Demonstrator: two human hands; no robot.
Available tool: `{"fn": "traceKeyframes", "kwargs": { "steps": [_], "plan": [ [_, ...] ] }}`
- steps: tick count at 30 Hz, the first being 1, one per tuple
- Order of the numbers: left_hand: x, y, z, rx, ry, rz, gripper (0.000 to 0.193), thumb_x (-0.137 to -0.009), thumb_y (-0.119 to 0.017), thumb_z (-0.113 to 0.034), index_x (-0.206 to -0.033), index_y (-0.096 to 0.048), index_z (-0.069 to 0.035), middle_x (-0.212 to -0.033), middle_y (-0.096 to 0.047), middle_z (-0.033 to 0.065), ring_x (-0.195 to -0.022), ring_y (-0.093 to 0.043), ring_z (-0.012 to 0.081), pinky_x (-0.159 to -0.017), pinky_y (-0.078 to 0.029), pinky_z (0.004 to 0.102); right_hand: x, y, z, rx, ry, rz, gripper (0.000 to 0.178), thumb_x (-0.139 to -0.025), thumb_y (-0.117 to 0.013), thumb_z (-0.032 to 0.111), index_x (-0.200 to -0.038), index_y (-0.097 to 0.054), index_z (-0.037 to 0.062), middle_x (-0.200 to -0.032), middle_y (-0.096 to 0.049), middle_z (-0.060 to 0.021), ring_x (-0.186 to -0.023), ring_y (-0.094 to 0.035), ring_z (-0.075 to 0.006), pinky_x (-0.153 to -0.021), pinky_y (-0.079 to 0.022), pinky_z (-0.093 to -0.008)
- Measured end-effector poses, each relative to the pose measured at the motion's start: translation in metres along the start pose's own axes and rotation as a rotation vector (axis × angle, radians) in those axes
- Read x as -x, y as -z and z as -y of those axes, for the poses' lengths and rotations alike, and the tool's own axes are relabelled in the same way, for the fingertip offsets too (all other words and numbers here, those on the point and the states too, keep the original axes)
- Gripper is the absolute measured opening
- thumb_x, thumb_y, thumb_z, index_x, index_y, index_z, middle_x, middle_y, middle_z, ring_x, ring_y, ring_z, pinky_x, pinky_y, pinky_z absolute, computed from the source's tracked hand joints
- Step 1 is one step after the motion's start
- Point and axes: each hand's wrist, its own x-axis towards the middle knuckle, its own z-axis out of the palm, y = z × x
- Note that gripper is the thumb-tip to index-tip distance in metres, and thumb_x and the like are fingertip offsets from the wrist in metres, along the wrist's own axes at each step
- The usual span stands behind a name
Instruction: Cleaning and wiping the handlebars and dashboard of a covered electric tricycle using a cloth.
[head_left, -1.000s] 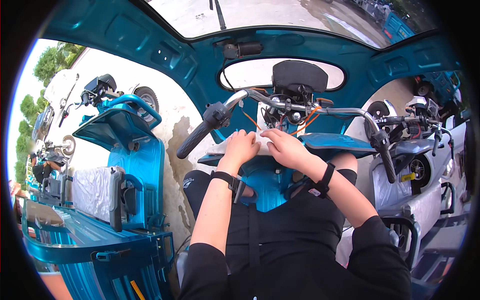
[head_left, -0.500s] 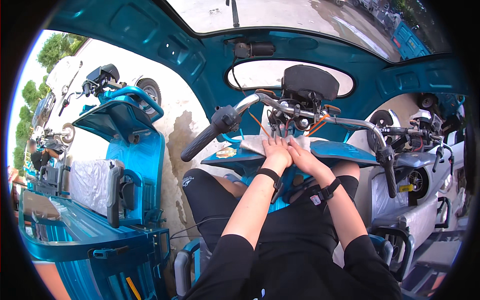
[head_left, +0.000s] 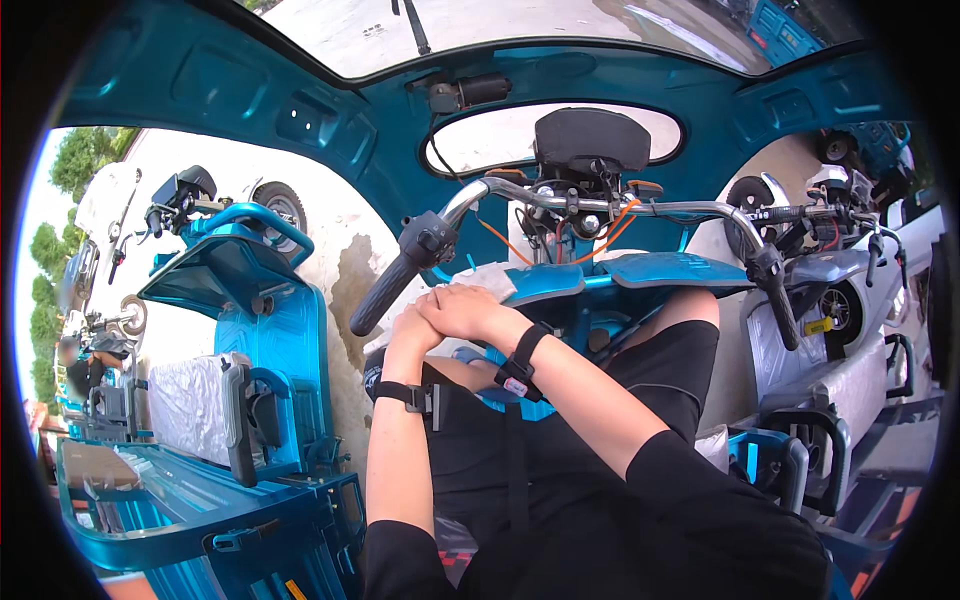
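Note:
A white cloth [head_left: 488, 279] lies bunched over the left end of a blue panel [head_left: 548, 284] below the handlebar. My right hand [head_left: 462, 310] is closed at the cloth, its fingers lapping over my left hand. Just beside it, my left hand [head_left: 415, 328] grips the cloth too, with most of its fingers hidden. Black straps with small devices circle both wrists. Ahead of my hands the handlebar [head_left: 600, 203] curves across, with a black left grip [head_left: 386, 292] and a right grip [head_left: 783, 315]. Neither hand touches the handlebar.
A dark display unit [head_left: 590, 140] stands behind the handlebar, with orange cables below it. A teal cab frame [head_left: 370, 130] arches around me. Another blue three-wheeler [head_left: 270, 330] is parked at left. At right stands a vehicle with a plastic-covered seat [head_left: 825, 365].
Both hands have slid left along the panel with the cloth, from its middle to its left end. The fingers were stretched flat before and are now bunched together. My view has shifted slightly.

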Motion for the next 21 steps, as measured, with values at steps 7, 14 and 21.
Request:
{"fn": "traceKeyframes", "kwargs": {
  "steps": [7, 14, 21],
  "plan": [
    [0.000, 0.013, -0.045, -0.110, 0.148, 0.064, 0.062, -0.096, -0.058, -0.040, -0.151, -0.051, -0.013, -0.153, -0.056, 0.0113, -0.134, -0.059, 0.0374, -0.112, -0.047, 0.0495, 0.000, 0.017, -0.036, -0.152, 0.169, 0.117, 0.069, -0.108, -0.031, 0.050, -0.143, -0.057, -0.0035, -0.150, -0.055, -0.0253, -0.142, -0.050, -0.0392, -0.120, -0.036, -0.0448],
    [-0.063, -0.016, -0.178, -0.258, 0.085, 0.213, 0.079, -0.098, -0.055, -0.045, -0.166, -0.028, -0.015, -0.173, -0.025, 0.0084, -0.158, -0.027, 0.0340, -0.126, -0.026, 0.0523, 0.020, 0.045, -0.170, -0.349, 0.022, -0.002, 0.067, -0.109, -0.025, 0.044, -0.152, -0.049, -0.0020, -0.159, -0.045, -0.0253, -0.150, -0.040, -0.0372, -0.125, -0.028, -0.0403],
    [-0.067, -0.051, -0.215, -0.340, -0.084, 0.085, 0.079, -0.096, -0.058, -0.049, -0.164, -0.033, -0.017, -0.172, -0.027, 0.0084, -0.158, -0.027, 0.0335, -0.125, -0.024, 0.0551, 0.083, 0.075, -0.160, -0.056, -0.249, -0.079, 0.066, -0.107, -0.022, 0.041, -0.156, -0.044, 0.0036, -0.161, -0.042, -0.0236, -0.152, -0.037, -0.0358, -0.127, -0.025, -0.0448]
  ]
}}
